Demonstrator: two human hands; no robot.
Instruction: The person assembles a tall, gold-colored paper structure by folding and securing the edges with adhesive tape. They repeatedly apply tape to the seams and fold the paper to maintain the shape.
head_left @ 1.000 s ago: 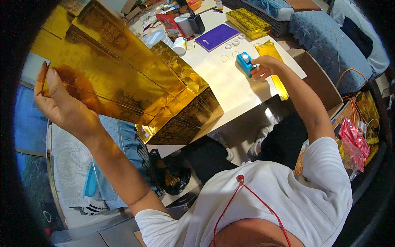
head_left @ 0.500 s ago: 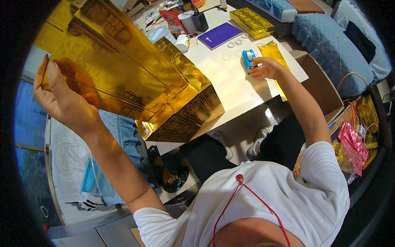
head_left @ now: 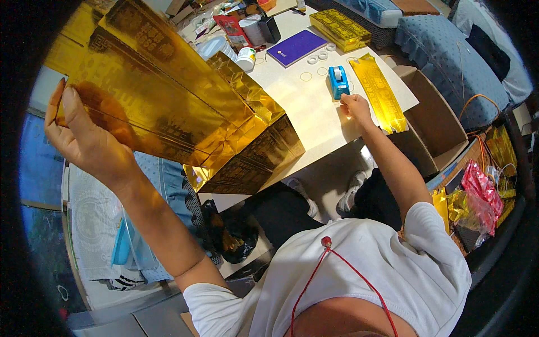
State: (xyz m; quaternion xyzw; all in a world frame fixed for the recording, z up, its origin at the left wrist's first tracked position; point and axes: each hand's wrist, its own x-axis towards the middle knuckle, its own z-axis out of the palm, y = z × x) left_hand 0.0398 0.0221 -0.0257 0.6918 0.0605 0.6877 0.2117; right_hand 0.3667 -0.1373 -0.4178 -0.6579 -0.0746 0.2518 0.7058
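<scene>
Box [head_left: 168, 95] of glossy gold foil, long and straight-edged, with dark ornament on its panels and creased, folded flaps at the end toward the middle of the worktop [head_left: 314, 104]. The dispenser [head_left: 337, 91], blue and smooth, carries a pale tape roll [head_left: 337, 73] and stands on the flat, cream worktop to the right of the box. A flat, shiny gold sleeve [head_left: 377, 90] lies along the right side. Beyond are a purple notebook [head_left: 297, 48], 3 white rings (small hoops, in a row by the notebook's right edge) and a patterned gold pack [head_left: 339, 31]. A white tub [head_left: 246, 59] stands just behind the box, which blocks the view of the worktop's left part; an open cardboard carton [head_left: 438, 123] adjoins the right edge. The left hand [head_left: 94, 137] is partly curled, gripping the box's left edge between thumb and fingers. The right hand [head_left: 357, 108] is closed, its fingertips pinched together at the dispenser's near end; whether tape lies between them cannot be told.
</scene>
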